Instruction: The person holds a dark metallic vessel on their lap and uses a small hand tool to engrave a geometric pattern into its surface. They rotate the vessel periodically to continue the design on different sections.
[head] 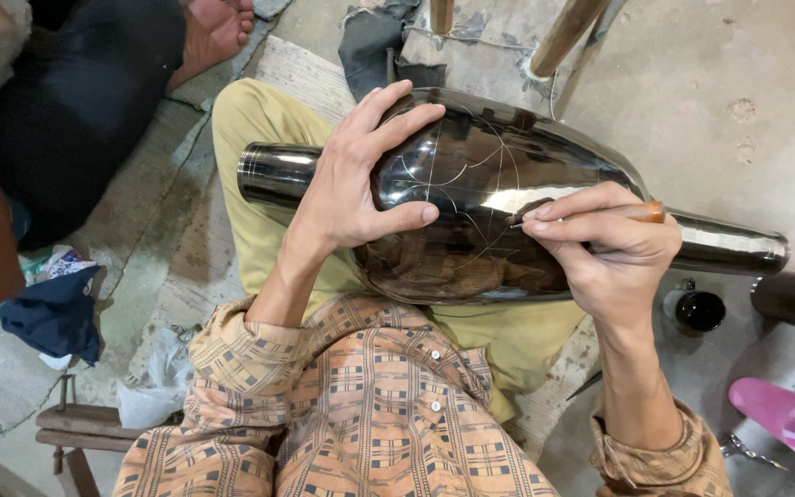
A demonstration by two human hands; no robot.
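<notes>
Glossy dark metal vase (499, 175), faintly etched

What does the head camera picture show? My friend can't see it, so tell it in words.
A person's right hand presses a thin wooden-handled tool against a big shiny dark metal vase lying across their lap, while the left hand rests on it. Fine curved lines mark the vase.

- Grey concrete floor (729, 101), stained and pitted
- Worn woven mat (154, 230) (frayed at its edge)
- Low wooden stool (71, 433)
- Pink sandal (789, 419), crumpled blue cloth (52, 317)
</notes>
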